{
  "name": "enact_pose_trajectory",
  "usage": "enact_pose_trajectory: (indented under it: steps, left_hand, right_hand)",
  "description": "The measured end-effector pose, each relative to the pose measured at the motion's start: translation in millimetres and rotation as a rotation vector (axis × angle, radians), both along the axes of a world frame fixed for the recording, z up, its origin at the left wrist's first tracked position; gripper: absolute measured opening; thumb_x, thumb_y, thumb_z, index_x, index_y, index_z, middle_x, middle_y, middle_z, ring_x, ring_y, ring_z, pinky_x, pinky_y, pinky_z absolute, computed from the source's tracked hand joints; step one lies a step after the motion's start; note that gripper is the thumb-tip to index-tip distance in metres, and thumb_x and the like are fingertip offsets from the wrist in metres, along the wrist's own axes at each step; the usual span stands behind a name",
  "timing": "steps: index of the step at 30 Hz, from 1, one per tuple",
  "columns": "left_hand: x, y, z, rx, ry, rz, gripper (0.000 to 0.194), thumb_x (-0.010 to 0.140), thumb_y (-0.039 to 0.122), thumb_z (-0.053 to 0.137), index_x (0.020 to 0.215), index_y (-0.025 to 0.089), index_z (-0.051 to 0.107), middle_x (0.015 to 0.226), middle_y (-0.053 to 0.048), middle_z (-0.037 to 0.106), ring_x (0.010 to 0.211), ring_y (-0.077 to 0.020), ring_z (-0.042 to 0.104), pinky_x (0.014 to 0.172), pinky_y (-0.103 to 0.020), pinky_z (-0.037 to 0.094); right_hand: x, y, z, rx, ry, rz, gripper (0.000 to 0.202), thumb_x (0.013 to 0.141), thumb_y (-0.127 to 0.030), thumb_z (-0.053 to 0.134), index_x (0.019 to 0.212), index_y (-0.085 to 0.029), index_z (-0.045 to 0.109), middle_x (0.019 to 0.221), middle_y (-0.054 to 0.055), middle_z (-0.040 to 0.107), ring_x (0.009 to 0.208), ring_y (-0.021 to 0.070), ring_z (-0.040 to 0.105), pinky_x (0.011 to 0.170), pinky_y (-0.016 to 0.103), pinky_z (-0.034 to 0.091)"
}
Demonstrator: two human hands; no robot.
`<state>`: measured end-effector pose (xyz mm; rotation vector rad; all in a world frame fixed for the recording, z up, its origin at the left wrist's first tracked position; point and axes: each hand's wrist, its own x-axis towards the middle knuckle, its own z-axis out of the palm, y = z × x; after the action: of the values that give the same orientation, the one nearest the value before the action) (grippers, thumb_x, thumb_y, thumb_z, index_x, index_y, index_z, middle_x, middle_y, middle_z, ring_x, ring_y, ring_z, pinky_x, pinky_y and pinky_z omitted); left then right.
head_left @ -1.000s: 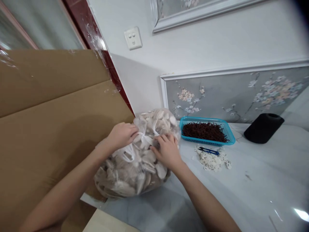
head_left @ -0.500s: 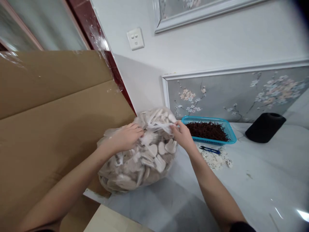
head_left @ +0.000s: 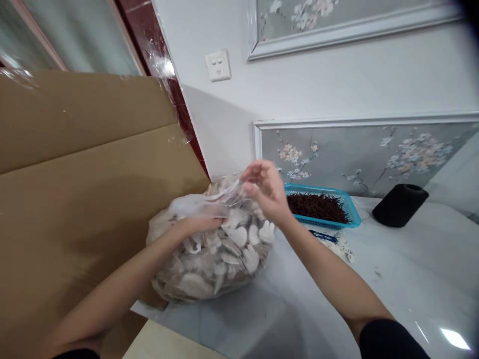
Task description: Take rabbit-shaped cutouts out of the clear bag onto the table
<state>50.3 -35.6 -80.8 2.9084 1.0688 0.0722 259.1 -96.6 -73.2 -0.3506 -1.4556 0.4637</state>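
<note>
Both hands (head_left: pixel 204 222) (head_left: pixel 262 189) pinched on clear bag (head_left: pixel 213 254) top, cardboard (head_left: pixel 86 174) just beside, bare table (head_left: pixel 392 279) rightward.

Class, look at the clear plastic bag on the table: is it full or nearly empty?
Full. The plastic bag bulges with pale heart-shaped pieces up to its neck, which the left hand and right hand grip.

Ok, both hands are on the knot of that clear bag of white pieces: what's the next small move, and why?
Probably pull the pinched strip further out to loosen the knot. The right hand is raised, pinching a strip of plastic drawn up from the bag, while the left hand presses on the bag's gathered top. The bag looks tied, its white pieces inside.
</note>
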Motion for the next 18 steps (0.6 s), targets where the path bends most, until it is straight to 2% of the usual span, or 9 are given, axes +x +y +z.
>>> enact_pose_trajectory:
  steps: [2,4,6,8,11,15,18]
  left_hand:
    - [3,4,-1.0,0.026,-0.024,-0.005,0.028,0.081,0.031,0.043,0.099,0.017,0.059,0.089,-0.004,0.064,0.100,-0.0167,0.053,0.095,-0.029,0.042]
    - [6,7,-5.6,0.098,-0.059,0.009,0.032,0.080,0.031,0.043,0.105,0.019,0.058,0.099,-0.004,0.064,0.112,-0.0186,0.050,0.101,-0.033,0.038]
    - [9,11,-10.6,0.197,-0.101,0.037,0.033,0.080,0.026,0.039,0.106,0.021,0.058,0.105,-0.004,0.063,0.120,-0.0192,0.046,0.106,-0.036,0.035]
    - [8,12,-11.6,0.258,-0.097,0.020,0.034,0.078,0.025,0.040,0.106,0.021,0.059,0.109,-0.005,0.062,0.125,-0.0202,0.043,0.108,-0.037,0.033]
    - [3,11,-3.1,0.274,-0.038,0.003,0.035,0.077,0.029,0.044,0.108,0.020,0.059,0.112,-0.006,0.062,0.129,-0.0218,0.039,0.109,-0.038,0.032]
    - [-3,5,10.4,0.262,-0.039,0.073,0.034,0.079,0.024,0.043,0.108,0.019,0.059,0.109,-0.004,0.063,0.125,-0.0188,0.040,0.110,-0.038,0.031]
    - [-1,8,10.4,0.241,-0.075,0.056,0.034,0.080,0.019,0.040,0.109,0.017,0.059,0.105,-0.004,0.064,0.119,-0.0153,0.045,0.110,-0.036,0.032]
  right_hand:
    - [-14,-10,-21.2,0.070,-0.330,-0.108,0.017,0.087,-0.035,0.051,0.093,-0.019,0.051,0.089,0.005,0.058,0.085,0.0164,0.057,0.081,0.033,0.048]
    - [-30,-17,-36.6,0.193,-0.722,-0.083,0.022,0.092,-0.033,0.039,0.086,-0.019,0.055,0.087,0.005,0.060,0.087,0.0158,0.056,0.083,0.030,0.046]
    - [-43,-18,-44.6,0.242,-0.952,-0.092,0.034,0.096,-0.030,0.028,0.091,-0.017,0.059,0.098,0.007,0.061,0.096,0.0156,0.054,0.089,0.027,0.042]
    - [-50,-12,-46.5,0.217,-1.010,-0.199,0.039,0.097,-0.031,0.025,0.098,-0.015,0.061,0.106,0.009,0.059,0.102,0.0178,0.051,0.092,0.029,0.039]
    - [-48,4,-44.0,0.125,-1.009,-0.401,0.040,0.098,-0.036,0.027,0.107,-0.015,0.060,0.108,0.010,0.059,0.103,0.0215,0.048,0.092,0.034,0.037]
    - [-32,17,-42.4,0.074,-1.085,-0.581,0.040,0.099,-0.041,0.026,0.128,-0.030,0.050,0.130,0.006,0.049,0.109,0.0256,0.044,0.090,0.040,0.033]
    - [-28,18,-44.4,0.044,-1.108,-0.639,0.045,0.094,-0.053,0.033,0.131,-0.032,0.047,0.132,0.007,0.047,0.109,0.0283,0.043,0.087,0.040,0.033]
